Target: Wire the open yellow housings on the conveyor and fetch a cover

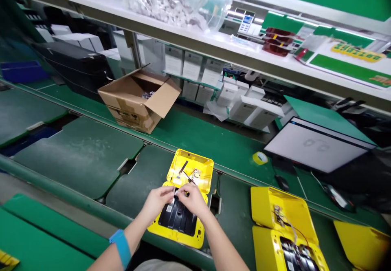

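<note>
An opened yellow plastic case (pixel 180 238) lies on the green work surface in front of me, its lid half (pixel 206 163) folded back. Black ribbed parts (pixel 179 218) fill the near half; wires and a small board (pixel 195 176) sit in the lid. My left hand (pixel 160 201) and my right hand (pixel 191 197) meet over the top edge of the black part. Both have their fingertips pinched around something small and whitish, perhaps a wire connector, mostly hidden by the fingers. A blue band (pixel 120 246) circles my left wrist.
More yellow cases (pixel 265 210) stand at the right. Behind are an open cardboard box (pixel 131 108), a tape roll (pixel 260 158), a monitor (pixel 317 144) and a mouse (pixel 281 182). A shelf (pixel 244 45) above carries a bag of white pieces (pixel 171 6).
</note>
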A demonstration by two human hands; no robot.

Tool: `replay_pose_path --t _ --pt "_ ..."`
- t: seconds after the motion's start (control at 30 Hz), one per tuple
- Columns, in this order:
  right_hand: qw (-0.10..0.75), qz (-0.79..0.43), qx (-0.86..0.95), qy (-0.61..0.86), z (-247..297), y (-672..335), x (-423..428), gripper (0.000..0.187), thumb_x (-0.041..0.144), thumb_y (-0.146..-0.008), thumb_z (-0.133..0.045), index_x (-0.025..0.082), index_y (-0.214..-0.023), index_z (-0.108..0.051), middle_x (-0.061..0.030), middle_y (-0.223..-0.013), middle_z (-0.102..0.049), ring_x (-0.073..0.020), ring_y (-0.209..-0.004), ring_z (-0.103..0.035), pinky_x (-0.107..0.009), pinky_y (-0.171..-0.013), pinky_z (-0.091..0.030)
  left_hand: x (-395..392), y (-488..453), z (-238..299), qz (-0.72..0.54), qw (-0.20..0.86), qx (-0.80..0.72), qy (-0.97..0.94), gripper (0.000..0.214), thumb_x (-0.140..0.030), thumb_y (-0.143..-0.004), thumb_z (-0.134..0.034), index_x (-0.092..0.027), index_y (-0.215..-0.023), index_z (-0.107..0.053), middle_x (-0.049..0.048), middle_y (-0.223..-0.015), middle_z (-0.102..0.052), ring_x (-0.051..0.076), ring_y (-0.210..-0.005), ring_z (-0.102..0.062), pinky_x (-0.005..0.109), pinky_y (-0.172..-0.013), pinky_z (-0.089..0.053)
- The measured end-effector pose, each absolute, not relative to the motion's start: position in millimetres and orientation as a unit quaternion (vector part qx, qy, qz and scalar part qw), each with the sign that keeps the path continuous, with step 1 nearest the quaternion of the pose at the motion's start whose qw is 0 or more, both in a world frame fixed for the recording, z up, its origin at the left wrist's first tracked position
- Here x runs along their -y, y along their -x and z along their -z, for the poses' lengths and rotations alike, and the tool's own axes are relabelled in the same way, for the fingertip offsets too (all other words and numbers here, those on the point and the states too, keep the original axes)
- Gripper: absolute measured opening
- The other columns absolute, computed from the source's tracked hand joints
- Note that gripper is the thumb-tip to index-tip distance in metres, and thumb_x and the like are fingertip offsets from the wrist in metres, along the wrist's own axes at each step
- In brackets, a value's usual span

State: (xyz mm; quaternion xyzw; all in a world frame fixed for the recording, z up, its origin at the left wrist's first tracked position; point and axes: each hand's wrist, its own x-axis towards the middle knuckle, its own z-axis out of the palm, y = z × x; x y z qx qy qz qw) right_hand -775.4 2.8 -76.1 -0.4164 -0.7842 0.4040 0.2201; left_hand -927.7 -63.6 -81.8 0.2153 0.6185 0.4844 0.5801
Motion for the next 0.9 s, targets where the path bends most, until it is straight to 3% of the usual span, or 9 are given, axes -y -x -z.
replay_pose_path --t 0.23,0.6,0.9 --pt "0.204 -0.392 0.788 0.429 75.6 784.4 -5.5 0.013 0.021 -0.077 -0.055 0.02 -0.069 -0.065 0.0005 -0.069 -0.066 -0.0143 -0.076 -0.054 -0.03 -0.077 -0.042 54.7 933.8 82.9 -0.47 0.577 -0.621 -0.247 0.034 -0.024 -0.064 -0.074 -0.012 -0.096 -0.071 0.01 -0.093 -0.073 0.017 -0.074 -0.065 0.03 -0.074 -0.055" --pt "0.227 -0.438 0.756 0.43 81.9 785.0 -11.0 0.011 0.019 -0.074 -0.056 0.019 -0.067 -0.064 -0.0005 -0.069 -0.065 -0.0135 -0.073 -0.054 -0.028 -0.074 -0.042 51.3 934.1 92.1 -0.466 0.569 -0.618 -0.278 0.043 -0.03 -0.061 -0.07 -0.009 -0.099 -0.068 0.0096 -0.088 -0.072 0.021 -0.078 -0.066 0.035 -0.079 -0.055" --pt "0.225 -0.446 0.748 0.437 80.6 786.5 -13.8 0.012 0.02 -0.072 -0.055 0.018 -0.062 -0.061 -0.0004 -0.066 -0.063 -0.0136 -0.071 -0.055 -0.029 -0.076 -0.042 53.8 931.5 104.6 -0.428 0.453 -0.661 -0.418 0.033 -0.035 -0.076 -0.057 -0.015 -0.1 -0.069 0.0089 -0.101 -0.067 0.021 -0.085 -0.065 0.036 -0.083 -0.054"
